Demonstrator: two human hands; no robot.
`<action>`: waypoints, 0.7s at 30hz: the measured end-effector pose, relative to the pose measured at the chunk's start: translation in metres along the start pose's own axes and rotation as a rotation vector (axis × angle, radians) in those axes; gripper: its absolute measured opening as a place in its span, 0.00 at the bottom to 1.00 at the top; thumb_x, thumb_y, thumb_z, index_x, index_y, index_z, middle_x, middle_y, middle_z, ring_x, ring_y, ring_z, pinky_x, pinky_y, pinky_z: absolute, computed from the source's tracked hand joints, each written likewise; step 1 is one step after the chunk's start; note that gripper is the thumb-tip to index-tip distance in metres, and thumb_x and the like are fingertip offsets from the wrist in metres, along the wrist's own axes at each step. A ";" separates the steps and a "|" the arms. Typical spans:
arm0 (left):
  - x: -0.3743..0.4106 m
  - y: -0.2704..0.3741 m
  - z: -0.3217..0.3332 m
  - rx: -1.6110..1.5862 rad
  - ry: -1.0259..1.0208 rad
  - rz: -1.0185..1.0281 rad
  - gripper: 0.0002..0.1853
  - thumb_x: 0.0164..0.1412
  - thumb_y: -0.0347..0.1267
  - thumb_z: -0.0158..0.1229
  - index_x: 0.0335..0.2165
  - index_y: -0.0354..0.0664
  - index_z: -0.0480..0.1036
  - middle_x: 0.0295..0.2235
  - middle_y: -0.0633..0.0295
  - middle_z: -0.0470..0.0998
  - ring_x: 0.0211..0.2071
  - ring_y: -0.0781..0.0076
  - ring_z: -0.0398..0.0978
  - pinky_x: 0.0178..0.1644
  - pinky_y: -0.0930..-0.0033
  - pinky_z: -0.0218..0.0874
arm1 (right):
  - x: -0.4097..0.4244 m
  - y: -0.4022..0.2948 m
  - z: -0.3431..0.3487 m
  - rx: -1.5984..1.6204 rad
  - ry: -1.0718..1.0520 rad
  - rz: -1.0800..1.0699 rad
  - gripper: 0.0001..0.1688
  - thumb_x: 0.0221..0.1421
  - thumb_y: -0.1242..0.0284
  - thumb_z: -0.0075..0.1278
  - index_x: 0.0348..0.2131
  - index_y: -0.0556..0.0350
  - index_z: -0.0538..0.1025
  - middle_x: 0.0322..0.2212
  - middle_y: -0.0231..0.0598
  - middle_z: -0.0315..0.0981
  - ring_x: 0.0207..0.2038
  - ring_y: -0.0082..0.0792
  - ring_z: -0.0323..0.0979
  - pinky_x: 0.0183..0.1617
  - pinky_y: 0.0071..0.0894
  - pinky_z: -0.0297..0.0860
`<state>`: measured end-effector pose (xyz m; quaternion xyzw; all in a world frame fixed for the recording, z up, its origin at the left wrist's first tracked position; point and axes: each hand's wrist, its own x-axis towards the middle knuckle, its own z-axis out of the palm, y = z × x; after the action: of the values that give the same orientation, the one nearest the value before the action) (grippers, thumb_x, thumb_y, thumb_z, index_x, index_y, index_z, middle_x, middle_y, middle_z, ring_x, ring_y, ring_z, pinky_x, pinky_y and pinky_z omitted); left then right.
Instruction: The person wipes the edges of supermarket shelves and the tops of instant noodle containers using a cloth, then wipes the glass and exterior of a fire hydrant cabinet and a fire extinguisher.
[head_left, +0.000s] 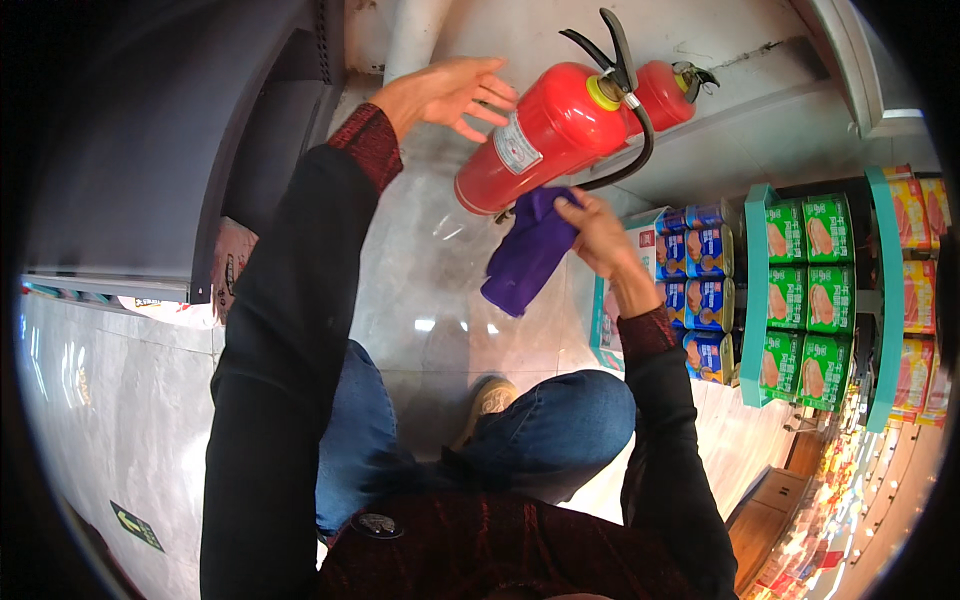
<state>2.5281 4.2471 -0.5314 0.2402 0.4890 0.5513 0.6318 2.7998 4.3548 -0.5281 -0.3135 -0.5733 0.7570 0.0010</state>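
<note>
A red fire extinguisher (574, 124) with a yellow collar, a black lever handle and a black hose (646, 146) stands on the glossy tiled floor ahead of me. A white label with writing faces its left side. Beside that label is my left hand (454, 96), fingers spread and holding nothing; whether its fingertips touch the cylinder I cannot tell. My right hand (600, 232) pinches a purple cloth (531, 259), which hangs down near the cylinder's base. Behind the first extinguisher, partly hidden, is a second red extinguisher (661, 96).
Shelves with blue cans (709, 281), green cans (829, 300) and yellow packages (919, 296) are close on the right. A dark grey cabinet (142, 135) rises at the left. A white pipe (416, 34) runs along the wall. My bent knees frame the floor below.
</note>
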 end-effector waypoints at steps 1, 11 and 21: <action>-0.004 -0.001 -0.002 0.035 -0.050 -0.025 0.35 0.65 0.56 0.33 0.53 0.37 0.63 0.53 0.54 0.66 0.54 0.60 0.64 0.52 0.47 0.58 | -0.012 -0.018 0.008 0.062 0.041 -0.015 0.16 0.62 0.75 0.43 0.48 0.64 0.69 0.41 0.41 0.74 0.41 0.33 0.75 0.47 0.32 0.72; -0.055 -0.033 0.055 -0.451 -0.602 0.008 0.35 0.62 0.56 0.42 0.57 0.42 0.59 0.53 0.51 0.67 0.50 0.48 0.69 0.46 0.42 0.67 | -0.019 -0.074 0.035 -0.622 0.101 -0.763 0.22 0.62 0.68 0.45 0.52 0.60 0.69 0.46 0.44 0.71 0.49 0.32 0.68 0.56 0.31 0.61; -0.024 -0.032 0.025 -0.736 0.040 0.499 0.29 0.65 0.50 0.42 0.55 0.40 0.61 0.52 0.55 0.68 0.52 0.61 0.68 0.60 0.56 0.55 | 0.012 -0.075 0.015 -1.347 0.597 -1.336 0.18 0.52 0.72 0.54 0.43 0.61 0.73 0.47 0.45 0.68 0.50 0.47 0.65 0.51 0.40 0.64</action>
<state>2.5674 4.2218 -0.5398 0.0993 0.1995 0.8287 0.5134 2.7561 4.3717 -0.4664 -0.0392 -0.9186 0.0075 0.3931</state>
